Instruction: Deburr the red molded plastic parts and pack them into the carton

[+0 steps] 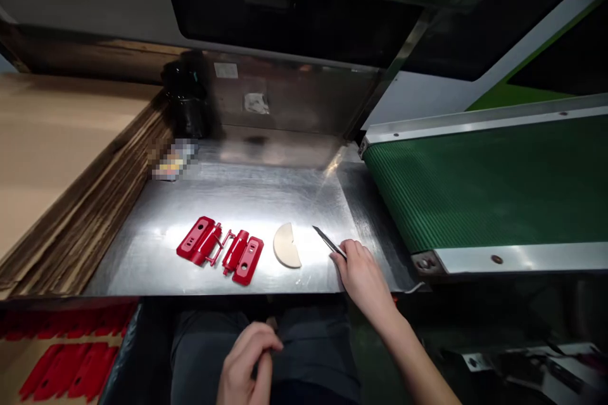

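Knife (327, 242) sits pinched in our right grip (361, 275) on the counter (247, 196); red parts (221, 249) lie left of it; our left grip (247, 361) is loosely curled, empty.

no legible text or labels

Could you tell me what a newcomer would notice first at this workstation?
The red parts lying mid-table on the shiny steel table stand out most, with a pale half-disc just right of them. The right hand grips a blade beside it, and a green conveyor runs along the right.
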`<action>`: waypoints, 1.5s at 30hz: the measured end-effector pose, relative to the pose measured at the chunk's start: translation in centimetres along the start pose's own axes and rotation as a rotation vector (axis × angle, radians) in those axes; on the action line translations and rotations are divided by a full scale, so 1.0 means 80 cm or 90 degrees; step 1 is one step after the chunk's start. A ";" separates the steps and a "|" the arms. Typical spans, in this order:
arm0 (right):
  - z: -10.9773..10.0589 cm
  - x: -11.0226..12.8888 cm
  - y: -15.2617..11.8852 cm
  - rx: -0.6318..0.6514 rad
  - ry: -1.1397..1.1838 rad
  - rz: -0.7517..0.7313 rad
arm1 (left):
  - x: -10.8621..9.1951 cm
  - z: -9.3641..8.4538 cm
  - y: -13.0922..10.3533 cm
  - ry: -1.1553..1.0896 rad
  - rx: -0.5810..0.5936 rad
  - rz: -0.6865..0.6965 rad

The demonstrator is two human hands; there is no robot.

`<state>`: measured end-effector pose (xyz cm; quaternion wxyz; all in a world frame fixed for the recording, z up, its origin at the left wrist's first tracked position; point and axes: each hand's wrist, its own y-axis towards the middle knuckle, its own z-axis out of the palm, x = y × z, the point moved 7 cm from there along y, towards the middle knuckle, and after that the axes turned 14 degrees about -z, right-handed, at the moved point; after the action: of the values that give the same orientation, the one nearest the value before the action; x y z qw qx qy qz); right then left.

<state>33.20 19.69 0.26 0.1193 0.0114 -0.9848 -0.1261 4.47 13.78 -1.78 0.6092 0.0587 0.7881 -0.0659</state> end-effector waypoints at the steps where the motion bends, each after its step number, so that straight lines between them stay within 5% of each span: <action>1: 0.001 -0.002 -0.012 0.019 -0.007 -0.004 | -0.008 0.016 0.006 0.010 0.061 -0.001; 7: -0.023 0.010 -0.094 0.053 -0.115 0.003 | -0.025 0.078 0.018 0.062 0.222 -0.044; 14: -0.021 0.008 -0.182 0.112 -0.095 -0.023 | -0.013 0.094 0.023 0.094 0.272 -0.111; 17: -0.029 -0.007 -0.223 0.135 0.029 0.041 | -0.003 0.097 0.024 0.097 0.282 -0.157; 20: -0.028 -0.014 -0.250 0.149 0.352 0.243 | 0.017 0.109 0.022 0.037 0.287 -0.289; 23: -0.009 0.011 -0.245 0.147 0.685 0.474 | 0.032 0.135 0.020 -0.120 0.319 -0.458; 27: 0.022 0.056 -0.194 0.176 0.894 0.550 | 0.025 0.165 0.035 -0.270 0.323 -0.551; 32: 0.042 0.063 -0.160 0.203 0.875 0.500 | 0.021 0.171 0.050 -0.299 0.256 -0.571; 45: 0.052 0.069 -0.167 0.225 0.862 0.510 | 0.025 0.181 0.055 -0.355 0.156 -0.657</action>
<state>26.74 7.49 -5.71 0.7227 -0.2498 -0.6335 0.1182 18.52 15.57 -7.49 0.6708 -0.2812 0.5119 -0.4570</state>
